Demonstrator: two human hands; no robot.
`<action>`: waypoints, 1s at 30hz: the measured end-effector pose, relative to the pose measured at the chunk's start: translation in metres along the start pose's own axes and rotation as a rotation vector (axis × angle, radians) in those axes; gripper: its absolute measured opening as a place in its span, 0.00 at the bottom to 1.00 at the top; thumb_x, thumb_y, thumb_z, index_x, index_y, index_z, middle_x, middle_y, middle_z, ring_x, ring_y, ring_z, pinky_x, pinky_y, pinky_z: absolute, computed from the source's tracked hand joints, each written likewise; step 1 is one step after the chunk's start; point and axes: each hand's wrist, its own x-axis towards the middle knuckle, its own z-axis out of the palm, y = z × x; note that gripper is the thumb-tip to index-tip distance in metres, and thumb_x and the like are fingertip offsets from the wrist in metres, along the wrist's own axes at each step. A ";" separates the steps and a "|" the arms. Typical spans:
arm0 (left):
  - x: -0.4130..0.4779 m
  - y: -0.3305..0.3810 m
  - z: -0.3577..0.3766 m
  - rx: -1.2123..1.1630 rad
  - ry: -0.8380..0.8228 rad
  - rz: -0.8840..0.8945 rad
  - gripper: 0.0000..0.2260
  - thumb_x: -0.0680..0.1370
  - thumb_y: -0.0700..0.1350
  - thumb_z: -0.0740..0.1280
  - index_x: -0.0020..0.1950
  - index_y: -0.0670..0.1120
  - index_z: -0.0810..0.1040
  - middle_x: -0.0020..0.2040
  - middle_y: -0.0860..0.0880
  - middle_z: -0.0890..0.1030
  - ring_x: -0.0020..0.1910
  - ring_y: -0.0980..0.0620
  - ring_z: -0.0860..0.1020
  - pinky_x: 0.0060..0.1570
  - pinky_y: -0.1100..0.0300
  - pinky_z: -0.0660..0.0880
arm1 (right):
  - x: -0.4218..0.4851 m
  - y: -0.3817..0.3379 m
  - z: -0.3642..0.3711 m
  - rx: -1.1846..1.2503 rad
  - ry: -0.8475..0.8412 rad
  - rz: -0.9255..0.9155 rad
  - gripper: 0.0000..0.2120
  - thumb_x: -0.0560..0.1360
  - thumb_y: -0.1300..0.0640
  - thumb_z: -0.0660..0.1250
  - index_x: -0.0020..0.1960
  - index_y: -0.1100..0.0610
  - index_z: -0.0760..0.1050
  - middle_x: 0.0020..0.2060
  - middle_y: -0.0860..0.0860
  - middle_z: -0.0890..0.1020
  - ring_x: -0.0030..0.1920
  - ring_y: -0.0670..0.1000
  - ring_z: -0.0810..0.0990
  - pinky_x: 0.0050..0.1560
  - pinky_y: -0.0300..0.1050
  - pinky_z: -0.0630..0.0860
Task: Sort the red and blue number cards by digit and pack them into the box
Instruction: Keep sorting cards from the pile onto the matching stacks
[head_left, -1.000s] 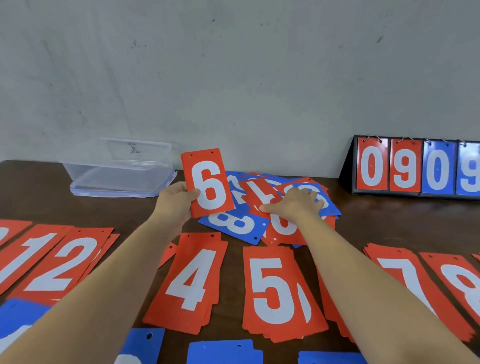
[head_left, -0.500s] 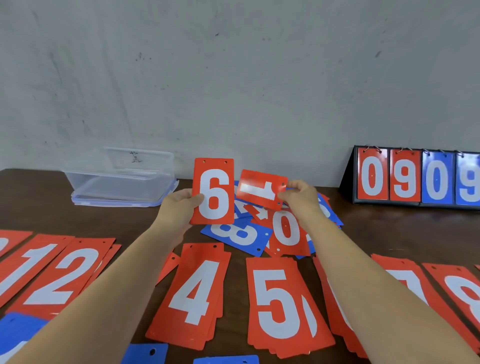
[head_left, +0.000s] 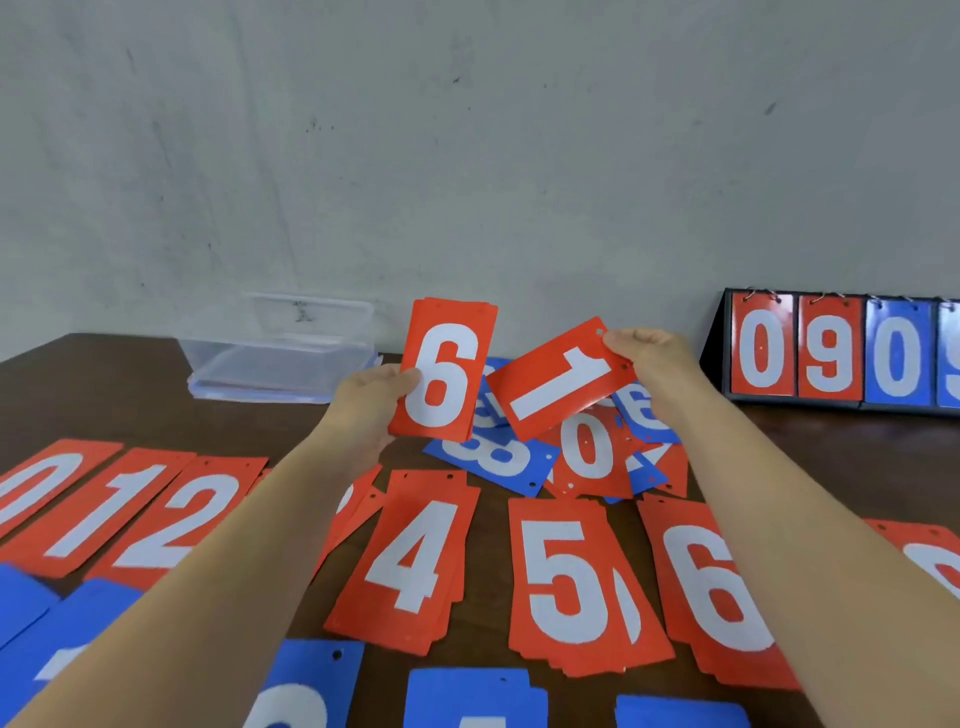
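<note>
Grips a red 6 card (head_left: 444, 371) upright in the left hand (head_left: 371, 397), thumb laid over the lower left of its face, fingers curled behind. Seems to hold more than one card there, going by the offset edges at the top, though too close-packed to count. Pinches a red 1 card (head_left: 558, 384) by its holed end in the right hand (head_left: 647, 358), thumb on the face, the card tilted down to the left so that its lower corner comes just beside the held 6. Keeps both cards clear of the brown table (head_left: 104, 395).

Under the raised cards, an unsorted heap lying flat and overlapping: a blue 8 card (head_left: 493, 457), a red 0 card (head_left: 589, 452) and a blue 6 card (head_left: 647, 415), with others partly buried.

Nearer the body, a row of sorted stacks face up: red 0 stack (head_left: 36, 483), red 1 stack (head_left: 98, 509), red 2 stack (head_left: 192, 514), then one mostly hidden under the left forearm, then red 4 stack (head_left: 415, 556), red 5 stack (head_left: 571, 587) and red 6 stack (head_left: 717, 592), the last partly under the right forearm. Along the near edge, blue cards (head_left: 306, 686), cut off by the frame.

At the back left, against the wall (head_left: 467, 156), a clear plastic box (head_left: 280, 358), well apart from both hands. At the back right, a black flip stand (head_left: 831, 353) showing red 0, red 9 and blue 0.
</note>
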 end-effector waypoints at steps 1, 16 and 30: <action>-0.004 0.001 -0.002 0.021 0.010 -0.005 0.07 0.80 0.46 0.66 0.56 0.46 0.78 0.58 0.43 0.83 0.55 0.41 0.82 0.61 0.41 0.76 | -0.001 -0.001 -0.001 -0.008 0.002 0.007 0.04 0.76 0.57 0.70 0.44 0.57 0.80 0.35 0.50 0.84 0.33 0.46 0.82 0.34 0.37 0.78; -0.076 -0.030 0.054 -0.013 -0.163 -0.253 0.12 0.79 0.38 0.66 0.63 0.39 0.77 0.56 0.41 0.83 0.55 0.43 0.83 0.56 0.49 0.79 | -0.029 0.000 -0.062 -0.079 0.237 -0.062 0.05 0.77 0.60 0.68 0.43 0.59 0.78 0.38 0.49 0.79 0.39 0.47 0.76 0.42 0.38 0.75; -0.116 -0.051 0.158 0.484 -0.344 -0.209 0.02 0.77 0.40 0.71 0.48 0.44 0.79 0.44 0.50 0.79 0.44 0.52 0.80 0.46 0.61 0.80 | -0.090 0.005 -0.176 -0.124 0.420 0.012 0.03 0.79 0.54 0.66 0.48 0.52 0.77 0.50 0.50 0.81 0.55 0.51 0.78 0.56 0.45 0.75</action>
